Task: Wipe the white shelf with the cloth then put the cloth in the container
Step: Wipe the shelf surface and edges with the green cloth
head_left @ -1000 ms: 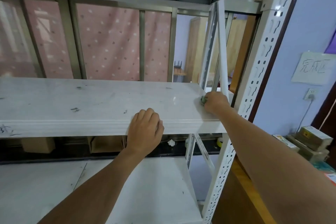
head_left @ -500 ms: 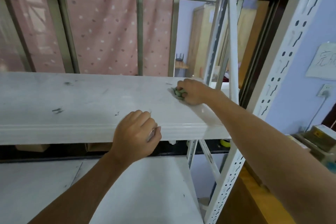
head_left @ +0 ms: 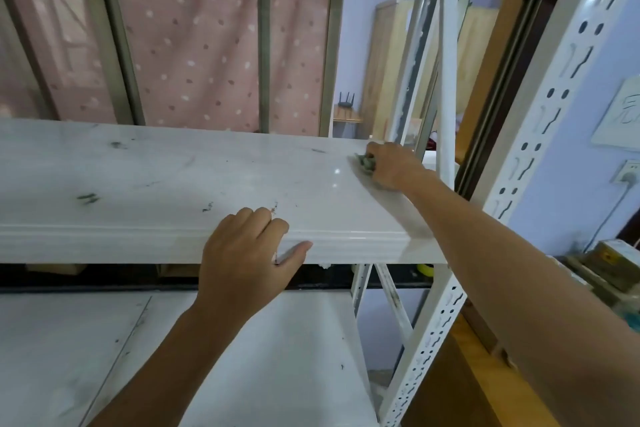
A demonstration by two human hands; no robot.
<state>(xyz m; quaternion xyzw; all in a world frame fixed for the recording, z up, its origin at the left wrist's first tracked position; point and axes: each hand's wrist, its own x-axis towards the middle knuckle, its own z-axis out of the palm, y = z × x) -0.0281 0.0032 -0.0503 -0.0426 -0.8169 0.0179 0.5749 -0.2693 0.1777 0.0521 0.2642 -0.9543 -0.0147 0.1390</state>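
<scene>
White shelf (head_left: 173, 177): middle tier of a white metal rack, flat board with a ribbed front lip. Its top carries scattered dark scuffs and smudges, most of them left of centre and along the front; the right end looks glossier, with small points of reflected light.

Cloth (head_left: 367, 162): small, grey-green, bunched. It lies on the white shelf near the rear right corner, pressed under the right hand; only a crumpled edge shows past the fingers.

Right hand (head_left: 391, 165): palm down on the shelf top, fingers curled over the cloth and gripping it against the board. Forearm runs in from the lower right, passing in front of the rack's front upright.

Left hand (head_left: 247, 255): set on the front lip of the white shelf, about midway along it. Fingers folded over the top edge, thumb stretched out along the face of the lip. It holds the shelf edge only.

Front upright (head_left: 554, 107): white perforated post at the right, with slotted holes along its length.

Lower shelf (head_left: 242, 357): white board below, marked with a few dark specks and a faint line.

Pink curtain (head_left: 194, 45): dotted fabric behind the rack, seen between grey metal bars.

Wall socket (head_left: 627, 175): on the pale blue wall to the right, with a cable hanging from it.

Container: none identifiable in this view.
</scene>
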